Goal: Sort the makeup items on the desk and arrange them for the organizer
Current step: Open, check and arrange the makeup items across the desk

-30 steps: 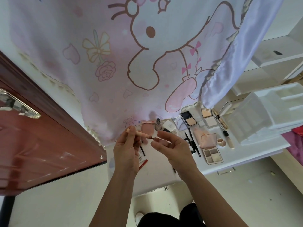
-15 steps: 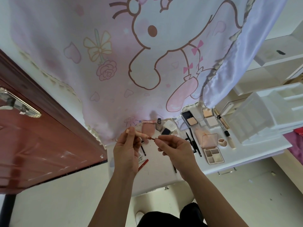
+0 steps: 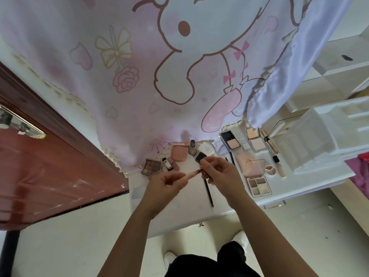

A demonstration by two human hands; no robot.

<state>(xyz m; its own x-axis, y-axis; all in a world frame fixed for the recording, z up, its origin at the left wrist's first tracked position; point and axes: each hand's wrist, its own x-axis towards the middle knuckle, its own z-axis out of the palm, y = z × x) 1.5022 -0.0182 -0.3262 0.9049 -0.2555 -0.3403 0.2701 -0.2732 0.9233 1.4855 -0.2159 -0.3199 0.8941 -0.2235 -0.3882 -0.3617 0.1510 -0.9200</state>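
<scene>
My left hand [image 3: 169, 181] holds a slim peach-coloured lip pencil [image 3: 192, 175] over the white desk [image 3: 179, 214], its dark tip pointing right. My right hand [image 3: 219, 172] pinches something small at that tip, most likely the pencil's cap; it is too small to make out. Makeup lies spread along the desk: a brown eyeshadow palette [image 3: 151, 166], a pink compact [image 3: 179, 153], a small foundation bottle [image 3: 192, 147], a black pencil [image 3: 208, 193], an open four-pan palette [image 3: 258, 183] and several powder compacts [image 3: 231, 143]. The white organizer [image 3: 319, 144] stands at the right.
A pink cartoon-print curtain [image 3: 159, 66] hangs over the back of the desk. A dark red door [image 3: 50, 166] stands at the left. White shelves [image 3: 339, 72] are behind the organizer. A gold mascara tube [image 3: 269, 141] and a concealer tube [image 3: 280, 166] lie near the organizer.
Both hands have dropped lower and nearer the desk's front, uncovering the brown palette and lipstick. The pencil now points right from my left hand.
</scene>
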